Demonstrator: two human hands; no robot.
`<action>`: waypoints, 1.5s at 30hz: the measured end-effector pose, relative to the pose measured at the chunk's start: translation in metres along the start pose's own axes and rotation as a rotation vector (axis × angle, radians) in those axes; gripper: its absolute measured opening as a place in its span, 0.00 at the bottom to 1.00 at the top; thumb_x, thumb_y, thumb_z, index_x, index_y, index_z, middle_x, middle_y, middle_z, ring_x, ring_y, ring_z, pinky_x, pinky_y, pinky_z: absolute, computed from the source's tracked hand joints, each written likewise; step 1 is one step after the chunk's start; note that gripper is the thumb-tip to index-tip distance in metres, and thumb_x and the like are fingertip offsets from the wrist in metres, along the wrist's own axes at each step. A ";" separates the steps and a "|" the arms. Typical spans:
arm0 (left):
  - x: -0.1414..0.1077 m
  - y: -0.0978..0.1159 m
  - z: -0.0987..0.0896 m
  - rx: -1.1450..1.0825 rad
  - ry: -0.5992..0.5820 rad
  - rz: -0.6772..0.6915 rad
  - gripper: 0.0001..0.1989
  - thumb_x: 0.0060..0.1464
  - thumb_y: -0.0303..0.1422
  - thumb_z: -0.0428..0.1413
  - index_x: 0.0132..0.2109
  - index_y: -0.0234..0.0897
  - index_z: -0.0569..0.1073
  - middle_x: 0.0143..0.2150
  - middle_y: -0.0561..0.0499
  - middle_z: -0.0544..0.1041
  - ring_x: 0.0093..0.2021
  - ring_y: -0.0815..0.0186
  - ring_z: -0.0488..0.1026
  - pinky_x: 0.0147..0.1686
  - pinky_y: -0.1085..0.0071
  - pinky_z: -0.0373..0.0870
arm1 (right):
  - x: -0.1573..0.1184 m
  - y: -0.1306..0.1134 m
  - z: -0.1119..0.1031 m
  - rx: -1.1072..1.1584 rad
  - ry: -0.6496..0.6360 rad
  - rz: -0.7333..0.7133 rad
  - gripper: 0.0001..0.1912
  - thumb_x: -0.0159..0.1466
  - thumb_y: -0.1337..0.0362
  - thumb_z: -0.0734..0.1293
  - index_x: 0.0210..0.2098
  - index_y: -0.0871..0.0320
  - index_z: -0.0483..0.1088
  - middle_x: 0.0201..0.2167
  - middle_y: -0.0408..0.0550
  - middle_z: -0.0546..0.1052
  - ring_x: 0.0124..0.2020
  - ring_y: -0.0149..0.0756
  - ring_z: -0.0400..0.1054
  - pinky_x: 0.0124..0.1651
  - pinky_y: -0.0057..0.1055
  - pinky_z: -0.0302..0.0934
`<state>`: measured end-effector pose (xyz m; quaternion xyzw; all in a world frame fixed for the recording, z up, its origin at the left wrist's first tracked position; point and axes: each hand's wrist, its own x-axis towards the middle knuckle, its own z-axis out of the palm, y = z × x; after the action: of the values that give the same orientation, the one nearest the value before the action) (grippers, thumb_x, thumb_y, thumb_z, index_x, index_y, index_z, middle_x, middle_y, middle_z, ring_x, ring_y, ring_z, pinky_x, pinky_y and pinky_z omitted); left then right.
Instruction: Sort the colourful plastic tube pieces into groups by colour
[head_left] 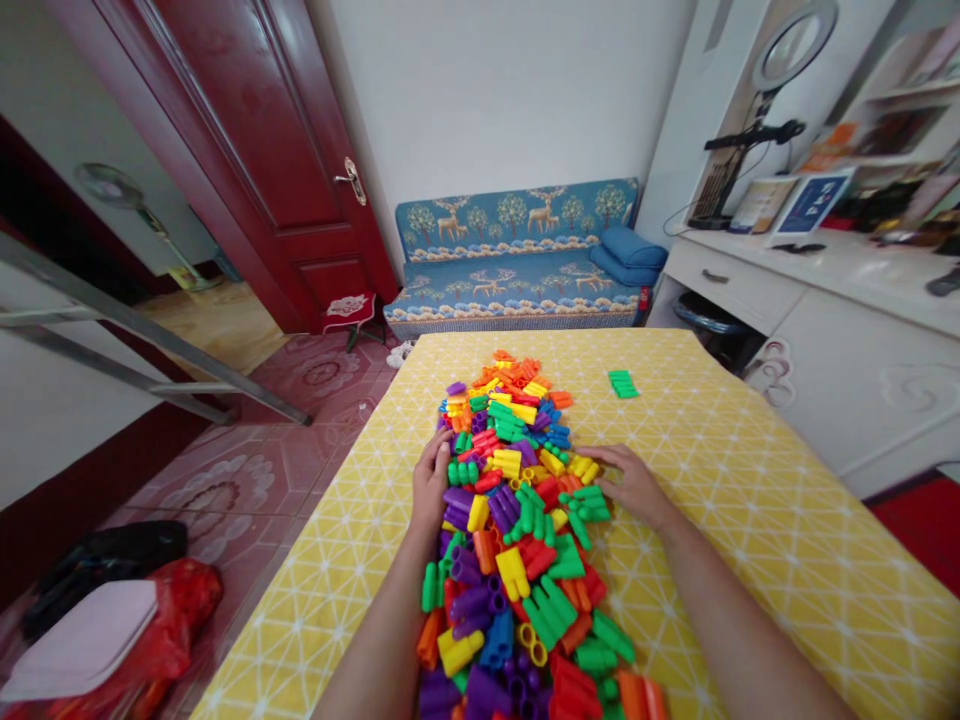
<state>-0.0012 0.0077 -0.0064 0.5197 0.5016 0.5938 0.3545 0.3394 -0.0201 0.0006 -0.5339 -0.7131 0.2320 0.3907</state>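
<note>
A long heap of plastic building pieces (513, 572) in green, purple, yellow, orange, red and blue runs down the table. Many look like joined tubes with rounded ends. My left hand (430, 480) rests against the heap's left edge, beside purple and green pieces, its fingers extended and partly overlapping. On the opposite side, my right hand (628, 486) has its fingers spread, with the fingertips at a yellow piece (583, 468) on the heap's edge. Neither hand grips a piece that I can see. A single green piece (622, 384) lies apart, beyond my right hand.
The table wears a yellow patterned cloth (750, 520). Behind it stands a blue sofa (517, 270); a white cabinet (847, 340) is on the right. To the left are a metal ladder (150, 330), a small stool (351, 310) and bags (180, 610) on the floor.
</note>
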 end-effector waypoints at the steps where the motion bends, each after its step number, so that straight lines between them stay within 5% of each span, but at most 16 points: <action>1: 0.000 0.000 0.000 0.000 -0.001 0.004 0.21 0.60 0.46 0.53 0.52 0.38 0.77 0.58 0.44 0.75 0.62 0.55 0.67 0.65 0.56 0.57 | 0.000 -0.002 0.000 -0.040 -0.002 -0.020 0.22 0.55 0.58 0.68 0.49 0.51 0.77 0.46 0.50 0.79 0.48 0.48 0.69 0.55 0.49 0.60; 7: -0.001 0.002 0.000 0.030 0.000 0.010 0.20 0.61 0.45 0.52 0.52 0.39 0.77 0.59 0.45 0.74 0.63 0.55 0.66 0.66 0.56 0.56 | 0.000 -0.001 0.006 -0.062 0.030 -0.005 0.20 0.57 0.56 0.69 0.48 0.51 0.77 0.43 0.51 0.79 0.45 0.44 0.71 0.50 0.43 0.65; 10: -0.001 0.003 -0.001 0.039 0.001 0.007 0.20 0.61 0.45 0.52 0.52 0.40 0.77 0.59 0.46 0.74 0.63 0.55 0.66 0.65 0.55 0.57 | 0.001 0.008 0.006 -0.063 0.253 0.041 0.18 0.59 0.56 0.66 0.46 0.55 0.76 0.44 0.52 0.79 0.43 0.43 0.72 0.48 0.40 0.67; 13: -0.002 0.003 -0.001 0.036 -0.012 0.006 0.20 0.61 0.45 0.51 0.52 0.40 0.77 0.58 0.46 0.75 0.62 0.55 0.67 0.65 0.56 0.57 | 0.001 0.020 0.000 -0.316 0.559 0.061 0.18 0.61 0.61 0.61 0.47 0.57 0.76 0.46 0.54 0.78 0.47 0.45 0.70 0.53 0.44 0.63; 15: -0.002 0.002 -0.001 0.030 -0.010 -0.003 0.20 0.61 0.45 0.52 0.52 0.40 0.77 0.59 0.46 0.74 0.63 0.55 0.66 0.65 0.55 0.56 | 0.001 0.028 -0.005 -0.463 0.620 0.084 0.19 0.59 0.66 0.59 0.46 0.59 0.76 0.47 0.55 0.77 0.47 0.46 0.69 0.53 0.45 0.62; 21: -0.001 0.000 -0.001 0.024 0.002 -0.017 0.21 0.60 0.46 0.52 0.52 0.39 0.77 0.59 0.45 0.74 0.63 0.55 0.67 0.65 0.55 0.57 | -0.005 0.034 -0.004 -0.524 0.496 0.133 0.21 0.50 0.69 0.61 0.40 0.57 0.79 0.47 0.51 0.78 0.44 0.46 0.69 0.50 0.43 0.64; 30: -0.001 0.000 -0.001 0.032 -0.006 0.000 0.20 0.61 0.45 0.52 0.52 0.39 0.77 0.59 0.45 0.74 0.62 0.55 0.67 0.65 0.55 0.57 | -0.009 0.032 -0.005 -0.466 0.413 0.129 0.21 0.52 0.65 0.63 0.44 0.53 0.79 0.52 0.48 0.76 0.50 0.46 0.67 0.56 0.45 0.61; 40: -0.002 0.004 0.000 0.046 -0.004 -0.012 0.20 0.60 0.45 0.52 0.52 0.39 0.77 0.59 0.46 0.74 0.63 0.55 0.66 0.65 0.56 0.56 | -0.006 0.048 -0.014 -0.431 0.339 0.074 0.19 0.57 0.63 0.63 0.46 0.52 0.77 0.45 0.49 0.76 0.47 0.43 0.68 0.57 0.45 0.58; 45: -0.002 0.003 -0.001 0.050 -0.008 -0.006 0.20 0.61 0.45 0.51 0.53 0.40 0.77 0.60 0.46 0.74 0.63 0.56 0.66 0.65 0.56 0.57 | -0.002 0.045 -0.018 -0.377 0.516 0.088 0.24 0.60 0.61 0.62 0.55 0.58 0.70 0.59 0.57 0.65 0.60 0.48 0.59 0.60 0.46 0.56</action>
<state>-0.0015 0.0045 -0.0045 0.5291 0.5164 0.5779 0.3455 0.3798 -0.0094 -0.0231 -0.6682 -0.5974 -0.0306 0.4424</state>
